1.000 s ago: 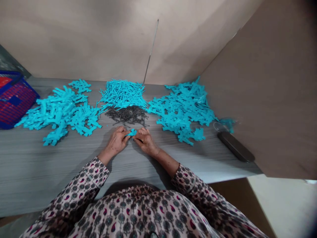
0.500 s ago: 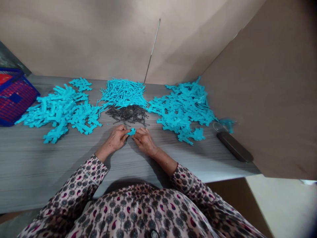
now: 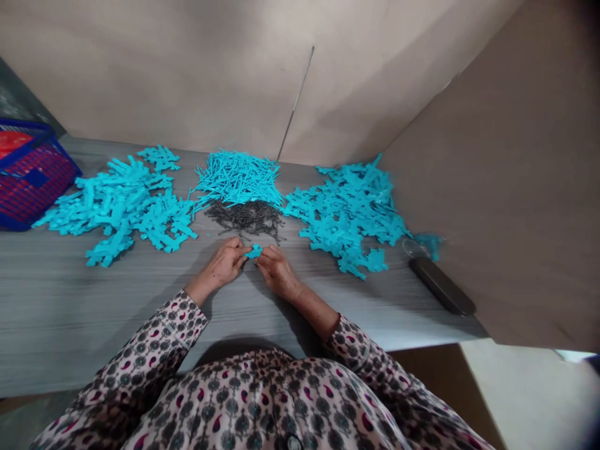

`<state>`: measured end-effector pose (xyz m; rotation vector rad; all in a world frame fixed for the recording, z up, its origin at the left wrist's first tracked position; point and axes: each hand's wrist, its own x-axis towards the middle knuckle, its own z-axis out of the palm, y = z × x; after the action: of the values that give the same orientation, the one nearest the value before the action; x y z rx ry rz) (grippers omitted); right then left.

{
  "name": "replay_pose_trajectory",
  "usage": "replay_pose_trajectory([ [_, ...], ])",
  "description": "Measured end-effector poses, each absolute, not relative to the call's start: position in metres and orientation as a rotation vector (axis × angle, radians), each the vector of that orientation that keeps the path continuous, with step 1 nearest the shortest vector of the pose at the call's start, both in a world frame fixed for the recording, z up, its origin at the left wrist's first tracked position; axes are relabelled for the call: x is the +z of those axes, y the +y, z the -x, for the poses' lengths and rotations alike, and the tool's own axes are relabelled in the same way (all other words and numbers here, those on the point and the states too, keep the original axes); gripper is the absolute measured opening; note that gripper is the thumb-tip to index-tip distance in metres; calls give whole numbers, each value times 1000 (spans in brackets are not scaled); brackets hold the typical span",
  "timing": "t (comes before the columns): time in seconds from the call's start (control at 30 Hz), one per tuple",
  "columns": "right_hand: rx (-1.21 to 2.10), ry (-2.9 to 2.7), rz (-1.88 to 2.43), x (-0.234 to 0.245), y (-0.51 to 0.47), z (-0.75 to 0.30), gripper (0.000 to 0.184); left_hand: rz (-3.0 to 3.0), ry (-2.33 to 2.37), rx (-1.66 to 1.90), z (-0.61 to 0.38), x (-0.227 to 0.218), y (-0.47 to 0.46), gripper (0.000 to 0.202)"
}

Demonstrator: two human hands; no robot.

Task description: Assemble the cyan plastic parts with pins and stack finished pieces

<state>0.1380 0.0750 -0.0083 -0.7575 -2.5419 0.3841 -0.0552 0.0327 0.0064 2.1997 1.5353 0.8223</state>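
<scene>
My left hand [image 3: 220,264] and my right hand [image 3: 276,272] meet at the middle of the table, both pinching a small turquoise plastic piece [image 3: 254,252] between their fingertips. Just beyond my fingers lies a heap of small dark metal pins [image 3: 246,219]. Behind it is a pile of thin turquoise plastic sticks [image 3: 239,180]. Cross-shaped turquoise plastic pieces lie in a wide pile [image 3: 122,209] to the left and another [image 3: 347,212] to the right.
The grey wood-grain table [image 3: 117,294] ends against beige partition walls [image 3: 492,187] at the back and right. A red and blue plastic basket [image 3: 32,178] stands at the far left. A dark oblong case [image 3: 442,286] lies at the right.
The whole view has shifted slightly as my head moved. My hands stay together, still pinching the small turquoise piece, with only slight finger movement.
</scene>
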Motion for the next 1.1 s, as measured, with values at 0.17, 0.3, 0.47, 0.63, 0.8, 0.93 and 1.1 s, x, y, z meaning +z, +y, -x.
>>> replay_pose_trajectory([
  [0.17,423,-2548,732,-7,79,-135,22,-2202,1542,799,55,9,33,23],
  [0.3,435,-2550,740,-4,81,-131,23,-2202,1551,815,57,6,35,23],
  [0.47,357,-2576,799,-7,79,-129,23,-2203,1550,851,57,4,36,23],
  [0.63,347,-2524,770,-12,79,-133,21,-2186,1538,821,57,8,34,22],
  [0.8,463,-2433,687,-15,84,-139,20,-2182,1529,798,57,10,35,22],
  [0.93,561,-2347,629,-17,87,-142,20,-2190,1547,781,56,10,34,22],
  [1.1,660,-2224,595,-17,88,-142,18,-2194,1573,791,55,10,33,22],
])
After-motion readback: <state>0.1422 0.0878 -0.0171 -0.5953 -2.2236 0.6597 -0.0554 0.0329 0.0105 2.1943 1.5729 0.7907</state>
